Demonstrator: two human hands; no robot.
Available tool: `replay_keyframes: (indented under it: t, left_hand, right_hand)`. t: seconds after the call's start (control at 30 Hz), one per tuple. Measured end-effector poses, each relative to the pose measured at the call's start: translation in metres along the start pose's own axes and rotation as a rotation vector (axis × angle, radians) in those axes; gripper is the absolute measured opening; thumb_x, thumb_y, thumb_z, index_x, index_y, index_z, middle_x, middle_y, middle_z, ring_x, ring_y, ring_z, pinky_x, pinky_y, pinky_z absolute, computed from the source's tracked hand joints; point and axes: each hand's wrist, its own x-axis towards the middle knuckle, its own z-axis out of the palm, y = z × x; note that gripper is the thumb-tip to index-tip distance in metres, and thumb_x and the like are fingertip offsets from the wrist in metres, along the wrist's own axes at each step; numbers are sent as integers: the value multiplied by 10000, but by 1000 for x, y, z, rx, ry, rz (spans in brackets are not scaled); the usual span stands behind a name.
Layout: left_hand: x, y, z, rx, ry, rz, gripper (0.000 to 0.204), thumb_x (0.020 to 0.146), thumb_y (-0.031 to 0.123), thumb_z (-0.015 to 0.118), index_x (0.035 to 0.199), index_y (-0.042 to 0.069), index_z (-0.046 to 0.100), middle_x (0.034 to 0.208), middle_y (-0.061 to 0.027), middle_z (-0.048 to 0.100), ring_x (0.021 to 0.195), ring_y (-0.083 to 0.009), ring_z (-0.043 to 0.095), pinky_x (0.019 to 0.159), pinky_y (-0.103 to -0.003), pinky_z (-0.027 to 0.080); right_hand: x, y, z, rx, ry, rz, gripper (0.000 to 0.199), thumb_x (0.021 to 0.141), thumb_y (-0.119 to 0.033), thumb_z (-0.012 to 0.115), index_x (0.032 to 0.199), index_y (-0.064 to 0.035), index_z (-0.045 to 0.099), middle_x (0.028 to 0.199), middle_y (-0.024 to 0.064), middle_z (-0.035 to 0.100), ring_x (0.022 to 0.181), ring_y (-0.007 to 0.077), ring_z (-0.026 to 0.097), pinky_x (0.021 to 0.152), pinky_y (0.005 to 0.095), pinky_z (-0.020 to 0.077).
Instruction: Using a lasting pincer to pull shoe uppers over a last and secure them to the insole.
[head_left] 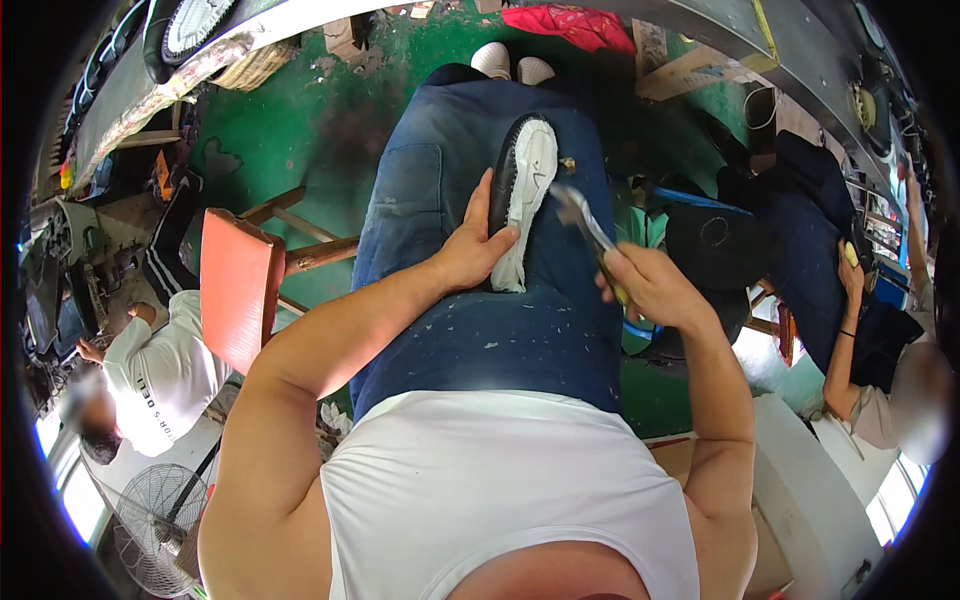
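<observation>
Your left hand (472, 243) is clasped on a shoe (524, 195) that lies sole-up on your lap, over the blue denim apron (470, 330) covering your thighs; your thumb presses on the pale sole near its heel end while your fingers wrap the dark upper on the far side from your right hand. The shoe points away from you, its toe well beyond your fingertips. Your right hand (648, 283) is closed around the handle of a metal tool (585, 222), whose head reaches up and toward your left hand, ending just beside the sole's edge; whether it touches the sole cannot be told. Beyond your left hand, out past your elbow, stands a red wooden chair (240, 290) on the green floor (300, 130). Farther that way a person in a white shirt (165, 375) bends over, with a floor fan (150, 525) near them. Out past your right hand another person in dark clothes (830, 250) sits, and a white block (810, 490) lies just outside your right forearm.
</observation>
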Motion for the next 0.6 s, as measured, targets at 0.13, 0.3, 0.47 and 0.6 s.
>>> replay_keyframes:
  t: [0.13,0.3,0.47,0.6]
  left_hand:
    - [0,11,0,104,-44,54,1108,884,144,691,1569,53,-174,1609,-274,156,1484,-327,248,1185,-348,258]
    - [-5,30,-27,338,-267,-37,1395,728,280,850,1510,-16,-265,1603,-348,63,1501,-373,202,1215,-345,220]
    - [0,29,-23,757,-144,229,1399,721,390,890,1499,-118,-156,1533,-392,201,1465,-414,257,1205,-389,243]
    - [45,21,-9,384,186,32,755,951,471,627,1391,-101,405,1306,-291,579,1235,-346,571,1050,-386,442]
  right_hand:
    - [25,2,44,-410,374,-538,404,1033,-360,482,964,16,613,861,213,671,808,388,666,711,478,520]
    - [39,11,31,-514,154,-393,339,1028,-293,489,956,14,615,802,179,670,743,341,663,706,416,506]
    - [27,25,29,-102,186,-351,367,1050,-310,453,943,0,618,760,125,674,722,259,682,710,368,523]
    - [26,5,9,-31,217,-345,348,1042,-307,472,999,2,628,777,117,682,737,268,685,721,370,529]
